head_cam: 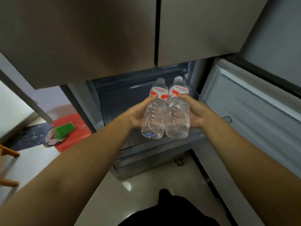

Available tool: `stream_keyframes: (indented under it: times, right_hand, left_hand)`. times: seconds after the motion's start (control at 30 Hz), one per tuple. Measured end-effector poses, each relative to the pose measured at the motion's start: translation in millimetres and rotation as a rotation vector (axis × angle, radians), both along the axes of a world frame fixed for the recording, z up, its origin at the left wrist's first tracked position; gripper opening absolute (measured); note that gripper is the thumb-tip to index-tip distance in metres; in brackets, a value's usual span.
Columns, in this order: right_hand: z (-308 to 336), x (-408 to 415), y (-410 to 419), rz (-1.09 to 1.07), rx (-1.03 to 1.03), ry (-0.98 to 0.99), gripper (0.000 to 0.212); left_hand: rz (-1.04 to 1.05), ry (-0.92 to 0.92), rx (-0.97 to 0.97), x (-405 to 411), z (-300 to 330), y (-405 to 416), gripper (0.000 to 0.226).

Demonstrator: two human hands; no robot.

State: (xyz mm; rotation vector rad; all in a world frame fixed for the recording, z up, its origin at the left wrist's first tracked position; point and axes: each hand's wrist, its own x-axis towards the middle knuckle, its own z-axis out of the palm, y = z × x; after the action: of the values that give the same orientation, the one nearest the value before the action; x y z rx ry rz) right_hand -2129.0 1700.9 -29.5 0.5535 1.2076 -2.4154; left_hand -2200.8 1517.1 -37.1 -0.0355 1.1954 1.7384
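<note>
At the frame's centre, my left hand (pixel 138 114) grips one clear water bottle (pixel 154 111), my right hand (pixel 196 111) another (pixel 178 113), touching, before the open fridge drawer (pixel 114 101).

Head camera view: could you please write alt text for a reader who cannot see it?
A person's left hand and right hand each grip a clear water bottle, the left bottle and right bottle pressed side by side, caps toward the open lower refrigerator compartment. The upper doors are closed.

2 clear bottles (pixel 165 111) carry red-and-white labels; green sponge (pixel 65 130), red mat (pixel 76 136).
</note>
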Motion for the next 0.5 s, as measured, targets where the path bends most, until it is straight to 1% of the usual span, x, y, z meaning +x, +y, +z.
stream_keyframes:
  times: [0.1, 0.17, 0.23, 0.27, 0.3, 0.37, 0.4, 0.43, 0.5]
  right_hand:
    - [-1.9, 31.5, 0.3, -0.162, -0.013, 0.074, 0.066]
    - [-3.8, 58.2, 1.1, -0.261, 0.014, 0.117, 0.073]
    - [-8.5, 89.6, 4.6, -0.38, 0.088, 0.153, 0.082]
    - [-11.7, 104.9, 7.6, -0.453, 0.136, 0.158, 0.082]
    - [-14.3, 117.5, 8.0, -0.51, 0.203, 0.14, 0.076]
    - [-16.3, 152.2, 7.4, -0.636, 0.334, 0.131, 0.054]
    - [-18.2, 166.8, 5.3, -0.668, 0.392, 0.118, 0.044]
    - [-22.0, 181.9, 4.1, -0.692, 0.454, 0.098, 0.038]
    - [-35.2, 209.1, 1.6, -0.739, 0.523, 0.046, 0.041]
  left_hand:
    - [-0.109, 0.03, -0.004, 13.6, 7.4, 7.8, 0.042]
    - [-0.198, 0.092, -0.012, 27.4, 11.9, 20.1, 0.037]
    - [-0.312, 0.141, -0.03, 48.0, 16.0, 35.2, 0.029]
    - [-0.359, 0.161, -0.032, 57.6, 15.8, 43.3, 0.025]
    - [-0.385, 0.172, -0.022, 64.1, 10.8, 49.5, 0.025]
    - [-0.495, 0.19, -0.014, 84.2, -1.0, 67.6, 0.035]
    - [-0.549, 0.215, -0.022, 94.8, -7.1, 74.5, 0.038]
    - [-0.591, 0.239, -0.037, 107.0, -13.3, 80.9, 0.041]
    - [-0.631, 0.292, -0.082, 131.4, -24.2, 89.8, 0.036]
